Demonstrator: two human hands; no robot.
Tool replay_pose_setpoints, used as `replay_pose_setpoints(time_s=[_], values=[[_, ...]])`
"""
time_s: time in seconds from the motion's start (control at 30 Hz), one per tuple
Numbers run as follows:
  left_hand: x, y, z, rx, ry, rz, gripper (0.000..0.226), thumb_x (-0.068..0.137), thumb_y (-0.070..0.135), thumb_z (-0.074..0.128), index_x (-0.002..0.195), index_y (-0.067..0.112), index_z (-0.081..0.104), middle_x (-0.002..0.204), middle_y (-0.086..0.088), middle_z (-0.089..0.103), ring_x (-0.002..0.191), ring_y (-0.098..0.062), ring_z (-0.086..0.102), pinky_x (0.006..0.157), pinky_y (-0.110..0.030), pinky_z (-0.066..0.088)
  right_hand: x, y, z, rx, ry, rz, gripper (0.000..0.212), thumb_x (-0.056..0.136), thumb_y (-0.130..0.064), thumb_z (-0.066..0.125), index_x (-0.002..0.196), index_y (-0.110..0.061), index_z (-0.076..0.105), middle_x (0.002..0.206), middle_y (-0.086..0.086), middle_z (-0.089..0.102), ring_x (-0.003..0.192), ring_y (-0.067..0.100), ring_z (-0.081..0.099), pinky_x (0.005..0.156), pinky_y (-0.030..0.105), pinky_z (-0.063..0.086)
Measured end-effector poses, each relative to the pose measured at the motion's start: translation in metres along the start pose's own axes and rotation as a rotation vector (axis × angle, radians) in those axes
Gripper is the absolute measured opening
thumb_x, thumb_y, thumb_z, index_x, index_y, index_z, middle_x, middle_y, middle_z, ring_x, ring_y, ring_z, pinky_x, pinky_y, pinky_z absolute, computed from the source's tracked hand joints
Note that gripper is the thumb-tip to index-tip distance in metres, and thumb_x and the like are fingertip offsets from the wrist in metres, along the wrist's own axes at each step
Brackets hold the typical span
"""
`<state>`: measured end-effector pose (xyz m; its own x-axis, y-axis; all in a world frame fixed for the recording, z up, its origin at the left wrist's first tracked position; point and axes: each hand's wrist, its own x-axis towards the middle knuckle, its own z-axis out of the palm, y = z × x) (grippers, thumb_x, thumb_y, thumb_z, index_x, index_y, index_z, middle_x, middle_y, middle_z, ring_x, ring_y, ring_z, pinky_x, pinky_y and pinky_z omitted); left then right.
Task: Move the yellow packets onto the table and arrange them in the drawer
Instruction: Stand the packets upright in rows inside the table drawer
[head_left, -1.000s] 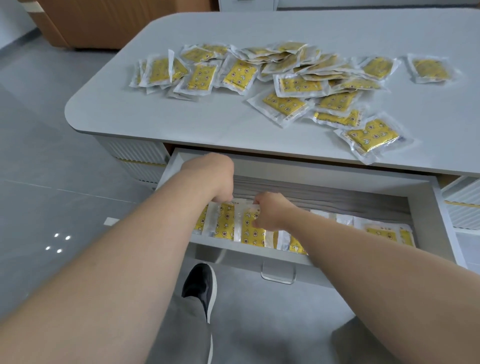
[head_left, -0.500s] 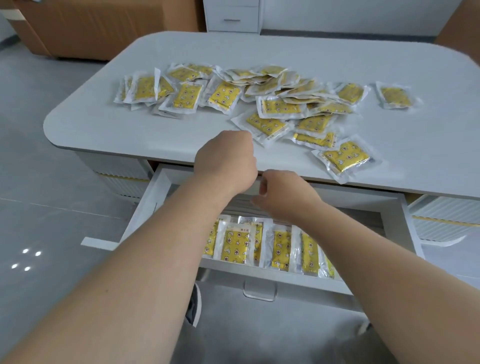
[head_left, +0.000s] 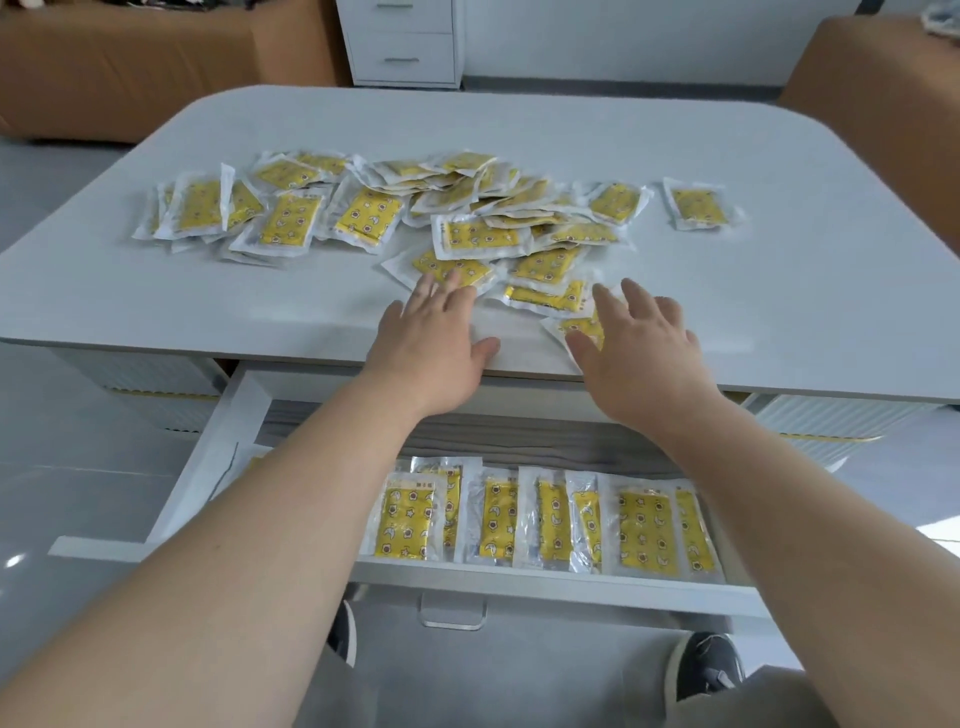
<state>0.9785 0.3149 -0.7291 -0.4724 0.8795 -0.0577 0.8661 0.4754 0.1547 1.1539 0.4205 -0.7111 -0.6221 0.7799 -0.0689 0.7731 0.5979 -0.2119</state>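
Several yellow packets in clear wrappers lie in a loose pile (head_left: 483, 228) across the middle of the grey table (head_left: 156, 291). A row of yellow packets (head_left: 545, 519) stands side by side along the front of the open white drawer (head_left: 519, 577) below the table's near edge. My left hand (head_left: 434, 343) is over the table edge, fingers spread, fingertips on a packet (head_left: 441, 262) at the pile's near side. My right hand (head_left: 639, 343) is open too and covers most of another packet (head_left: 576, 327). Neither hand holds anything.
One packet (head_left: 698, 208) lies apart at the pile's right. A white drawer cabinet (head_left: 405, 41) and brown furniture (head_left: 130, 67) stand behind the table. My shoes (head_left: 706, 670) are on the grey floor under the drawer.
Both hands rose out of the drawer, where they were pressing on the packet row, and now reach over the table edge with fingers spread onto the pile. The view tilted up.
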Motion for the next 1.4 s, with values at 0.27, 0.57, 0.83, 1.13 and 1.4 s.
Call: replay_pose_setpoints(time_s=[0.27, 0.57, 0.83, 1.13, 1.4], values=[[-0.006, 0.009, -0.002, 0.134, 0.119, -0.057, 0.052, 0.105, 0.044, 0.035, 0.143, 0.010, 0.045, 0.133, -0.015, 0.057, 0.121, -0.035, 0.051, 0.099, -0.044, 0.040, 0.008, 0.023, 0.006, 0.056, -0.056, 0.100, 0.050, 0.101, -0.057, 0.041, 0.131, -0.017, 0.044, 0.130, 0.011, 0.047, 0.123, 0.035, 0.047, 0.102, 0.048, 0.039], [-0.011, 0.006, 0.005, -0.101, 0.214, -0.095, 0.016, 0.100, 0.023, 0.055, 0.104, 0.010, 0.063, 0.116, -0.007, 0.052, 0.113, -0.029, 0.047, 0.089, -0.042, 0.047, 0.005, 0.022, 0.003, 0.129, -0.015, 0.213, 0.074, 0.090, -0.064, 0.057, 0.143, -0.017, 0.034, 0.136, 0.016, 0.048, 0.129, 0.038, 0.042, 0.107, 0.048, 0.034], [-0.004, 0.001, 0.012, -0.143, 0.145, -0.261, 0.064, 0.090, 0.051, 0.065, 0.138, 0.012, 0.046, 0.136, -0.011, 0.050, 0.128, -0.032, 0.043, 0.106, -0.047, 0.040, -0.003, 0.015, 0.000, 0.392, 0.144, 0.126, 0.066, 0.087, -0.028, 0.075, 0.139, -0.021, 0.035, 0.128, 0.010, 0.041, 0.096, 0.028, 0.055, 0.077, 0.035, 0.046], [-0.015, 0.011, 0.005, -0.189, 0.214, -0.327, 0.097, 0.077, 0.057, 0.077, 0.149, 0.012, 0.030, 0.133, -0.016, 0.049, 0.123, -0.036, 0.048, 0.100, -0.045, 0.042, -0.004, 0.011, -0.009, 0.861, 0.120, 0.263, 0.015, 0.085, -0.014, 0.075, 0.095, -0.021, 0.065, 0.094, 0.000, 0.072, 0.080, 0.016, 0.070, 0.058, 0.028, 0.060], [-0.019, 0.005, -0.012, -0.645, 0.218, -0.368, 0.037, 0.089, 0.033, 0.073, 0.119, 0.015, 0.062, 0.108, -0.002, 0.065, 0.095, -0.024, 0.063, 0.069, -0.030, 0.044, -0.009, 0.003, -0.012, 0.968, 0.003, 0.232, 0.020, 0.088, -0.032, 0.079, 0.095, -0.016, 0.068, 0.084, -0.001, 0.075, 0.058, 0.015, 0.072, 0.050, 0.028, 0.059]])
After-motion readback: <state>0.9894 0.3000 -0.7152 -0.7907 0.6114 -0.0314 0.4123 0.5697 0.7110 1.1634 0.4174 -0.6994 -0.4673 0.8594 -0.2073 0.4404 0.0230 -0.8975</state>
